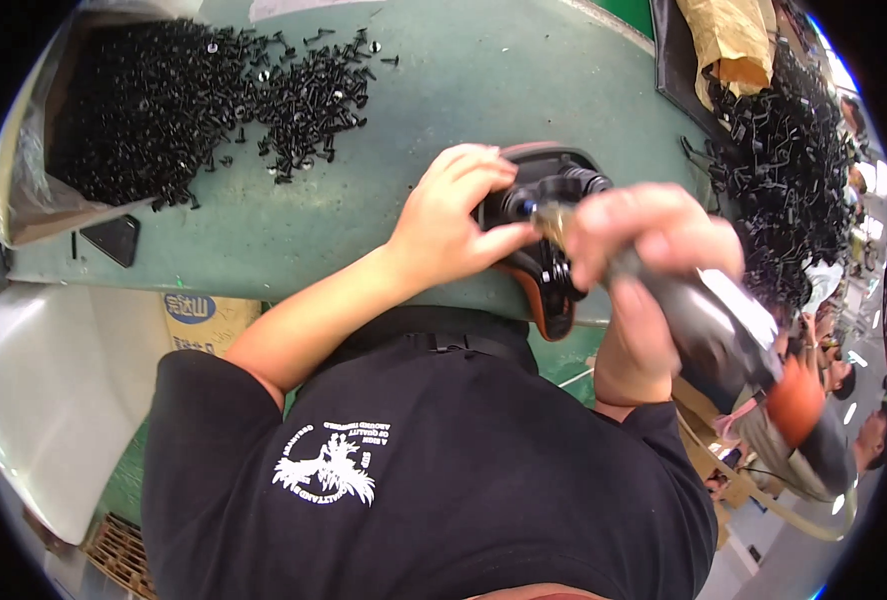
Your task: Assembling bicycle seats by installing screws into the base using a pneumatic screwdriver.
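Observation:
A bicycle saddle (554, 300), black with an orange edge, lies underside up on the green table close to my body. Round black spring-like parts show at its wide far end. My left hand (449, 215) grips the saddle's left side, fingers over the rim and thumb reaching toward the middle. In my right hand (654, 240) is a power screwdriver (719, 325) with a grey body and an orange-red part at its back. Its brassy tip points down at the saddle's underside, beside my left thumb. Motion blurs this hand and tool; whether a screw sits at the tip I cannot tell.
Loose black screws (314, 110) spill from an open plastic-lined box (39, 195) at the far left. A dark phone (114, 240) lies beside it. Small black parts (779, 180) and a brown paper bag (732, 45) are heaped at right. People sit beyond.

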Motion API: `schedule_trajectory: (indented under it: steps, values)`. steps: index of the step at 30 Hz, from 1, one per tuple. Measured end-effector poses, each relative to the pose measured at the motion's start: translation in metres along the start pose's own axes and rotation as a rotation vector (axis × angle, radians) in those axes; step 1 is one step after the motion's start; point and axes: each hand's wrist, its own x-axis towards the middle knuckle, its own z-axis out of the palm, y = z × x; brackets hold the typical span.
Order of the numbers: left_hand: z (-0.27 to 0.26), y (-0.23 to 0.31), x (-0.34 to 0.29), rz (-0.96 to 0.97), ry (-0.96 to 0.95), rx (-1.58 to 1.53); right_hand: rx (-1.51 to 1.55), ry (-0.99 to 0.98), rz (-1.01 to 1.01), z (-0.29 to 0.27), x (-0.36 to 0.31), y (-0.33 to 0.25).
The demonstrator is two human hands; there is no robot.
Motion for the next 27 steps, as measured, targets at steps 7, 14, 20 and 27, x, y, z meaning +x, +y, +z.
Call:
schedule_trajectory:
  steps: [7,14,20,27]
  values:
    - [-0.067,-0.070,0.068,0.011,0.030,0.798,0.117,0.024,-0.069,-0.029,-0.016,-0.039]
    - [-0.065,-0.082,0.087,0.035,-0.047,0.569,0.083,0.126,-0.191,-0.052,-0.052,-0.057]
    - [-0.006,0.070,0.055,-0.563,-0.518,-1.105,0.252,0.255,-0.338,-0.059,-0.068,-0.064]
    - [0.014,0.074,0.031,-0.408,-0.615,-1.231,0.327,0.165,-0.159,-0.067,-0.070,-0.079]
